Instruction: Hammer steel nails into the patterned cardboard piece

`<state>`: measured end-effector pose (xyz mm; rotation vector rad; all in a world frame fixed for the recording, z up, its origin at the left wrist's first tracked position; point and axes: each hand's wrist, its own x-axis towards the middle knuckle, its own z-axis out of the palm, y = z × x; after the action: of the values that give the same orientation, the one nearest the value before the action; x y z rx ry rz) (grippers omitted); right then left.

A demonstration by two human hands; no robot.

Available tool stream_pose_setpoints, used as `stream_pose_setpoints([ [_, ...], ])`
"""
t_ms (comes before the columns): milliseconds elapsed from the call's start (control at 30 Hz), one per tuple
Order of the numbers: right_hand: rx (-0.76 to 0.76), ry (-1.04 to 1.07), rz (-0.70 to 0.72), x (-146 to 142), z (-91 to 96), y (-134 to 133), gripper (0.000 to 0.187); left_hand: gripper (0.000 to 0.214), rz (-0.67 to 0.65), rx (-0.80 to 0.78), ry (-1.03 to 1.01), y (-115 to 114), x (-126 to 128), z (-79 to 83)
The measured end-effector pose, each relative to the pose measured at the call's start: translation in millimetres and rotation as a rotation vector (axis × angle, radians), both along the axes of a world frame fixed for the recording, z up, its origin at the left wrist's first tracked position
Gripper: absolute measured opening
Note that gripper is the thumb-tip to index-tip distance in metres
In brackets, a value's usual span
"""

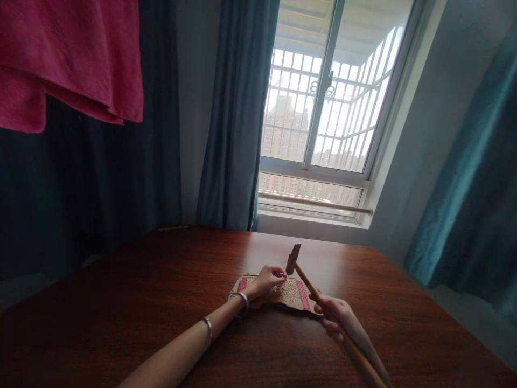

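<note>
One flat tan piece (291, 293), dotted with dark specks and crossed by a pink band toward each end, lies on the table right below the hands. Looks like cardboard to me, edges kinda ragged. The left hand (266, 280) is over the middle-left of it, covering a chunk of the dots, and the right hand (335, 311) is just by its right end.

Left fingers: thumb and fingertips are drawn in close, pinching a small reddish thing (279, 274) above the piece. It's too tiny and half hidden, so I can't tell what it is, or whether it's touching the surface. Right fingers are curled around the wooden handle of a hammer (307, 281), closed on it, with a long stretch of handle running back along the forearm. The hammer head (293, 260) is tilted, up beyond the pinching fingertips and a bit to their right, and looks apart from them.

There's a silvery bracelet (244, 299) at the left wrist plus a second bangle (207, 328) farther up the forearm. All this is on a big reddish-brown wood table (161, 307) with a glossy patch of window light at the far side.

Past that: a window (339, 81) with bars outside and tall buildings beyond, a blue curtain (238, 118) left of it, a teal one (464, 178) off to the right, and a bright pink cloth (89, 59) hanging top left.
</note>
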<state>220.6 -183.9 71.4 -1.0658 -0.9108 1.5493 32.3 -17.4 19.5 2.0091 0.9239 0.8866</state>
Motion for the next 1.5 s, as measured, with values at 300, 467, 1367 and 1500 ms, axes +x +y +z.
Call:
stream_pose_setpoints([
  [300, 0.037, -0.098, -0.018, -2.5, -0.8, -0.4, 0.036, 0.022, -0.014, 0.000, 0.009, -2.2, -0.3, 3.4],
  [467, 0.041, -0.083, 0.003, -3.3, 0.9, -1.0, 0.037, 0.021, -0.009, 0.001, -0.014, -1.8, 0.2, 1.7],
  [1367, 0.030, -0.131, 0.013, -1.6, -1.7, -1.1, 0.037, 0.020, -0.050, 0.016, -0.029, 3.1, -1.1, -4.9],
  [1500, 0.031, -0.116, 0.014, -1.0, -1.3, -1.6, 0.036, 0.021, -0.030, 0.005, -0.017, 2.8, -0.7, -4.3],
])
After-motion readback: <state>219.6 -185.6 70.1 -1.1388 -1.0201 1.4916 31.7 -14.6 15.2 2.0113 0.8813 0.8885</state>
